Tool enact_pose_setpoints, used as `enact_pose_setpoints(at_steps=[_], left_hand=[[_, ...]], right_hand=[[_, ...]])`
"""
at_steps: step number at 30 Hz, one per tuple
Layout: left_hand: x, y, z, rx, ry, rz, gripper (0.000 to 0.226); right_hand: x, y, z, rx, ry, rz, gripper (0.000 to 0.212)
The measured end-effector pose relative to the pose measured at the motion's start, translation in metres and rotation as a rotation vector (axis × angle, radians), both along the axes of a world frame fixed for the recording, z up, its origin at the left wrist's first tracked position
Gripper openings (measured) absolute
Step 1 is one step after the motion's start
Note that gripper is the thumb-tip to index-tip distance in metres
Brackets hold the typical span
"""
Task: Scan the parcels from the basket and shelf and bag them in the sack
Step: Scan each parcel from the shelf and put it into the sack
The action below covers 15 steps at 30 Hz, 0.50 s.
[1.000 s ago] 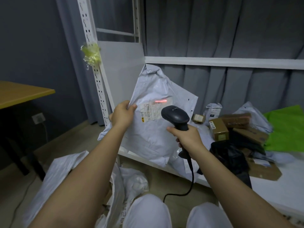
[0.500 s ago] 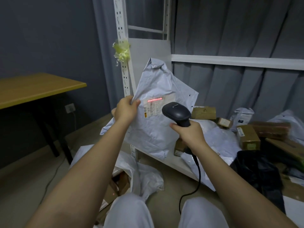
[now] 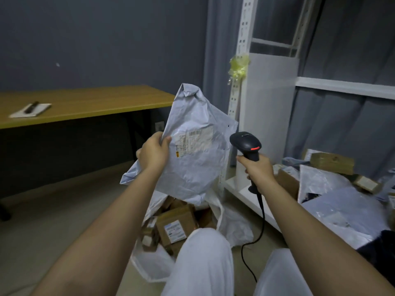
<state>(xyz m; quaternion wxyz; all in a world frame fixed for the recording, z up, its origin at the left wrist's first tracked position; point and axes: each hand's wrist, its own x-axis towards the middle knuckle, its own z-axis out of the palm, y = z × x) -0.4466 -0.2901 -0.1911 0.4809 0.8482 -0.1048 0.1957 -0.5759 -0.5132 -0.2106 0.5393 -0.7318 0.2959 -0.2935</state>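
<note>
A grey poly-mailer parcel (image 3: 192, 150) is held upright in the air, directly above the open white sack (image 3: 233, 223) on the floor, with its printed shipping label (image 3: 193, 142) turned toward the camera. The left hand (image 3: 152, 151) pinches the parcel's left edge, thumb in front and fingers behind, which keeps the label face flat and unobstructed for reading. The right hand (image 3: 257, 170) is wrapped closed around the grip of a black corded barcode scanner (image 3: 245, 143), whose head sits just beside the parcel's right edge and points toward it; no scan line shows on the label, so the reading appears complete or paused. The parcel's position over the sack mouth suggests it is placed for release into the sack. The sack holds several brown cardboard boxes (image 3: 173, 223), at least one with a white label facing up, packed loosely beside the person's white-trousered knee (image 3: 203, 253). To the right, the low white shelf (image 3: 239, 189) carries unbagged items: more grey mailers (image 3: 333, 199) and small cardboard cartons (image 3: 331, 162) lying in a heap. A wooden desk (image 3: 89, 105) with a notepad and pen (image 3: 31, 108) stands well apart on the left. No basket is in view.
</note>
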Motion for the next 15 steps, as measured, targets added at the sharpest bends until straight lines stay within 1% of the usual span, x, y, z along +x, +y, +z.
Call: enact_pose_setpoints(at_steps=[3, 5, 7, 10, 15], left_hand=[[0.002, 0.029, -0.016, 0.037, -0.015, 0.050, 0.027], [0.002, 0.043, -0.029, 0.090, -0.009, 0.067, 0.032], [0.004, 0.052, -0.044, 0.145, 0.005, 0.084, 0.030], [0.011, 0.057, -0.070, 0.237, 0.011, 0.090, 0.026], [0.037, 0.049, -0.123, 0.284, 0.094, 0.069, 0.024]], right_hand=[[0.019, 0.010, -0.018, -0.015, 0.064, 0.024, 0.018], [0.027, 0.014, -0.034, -0.003, 0.105, 0.026, 0.016], [0.036, 0.017, -0.051, 0.002, 0.149, 0.029, 0.013], [0.049, 0.017, -0.076, -0.006, 0.238, 0.045, 0.012], [0.076, 0.012, -0.117, 0.001, 0.381, 0.080, 0.016]])
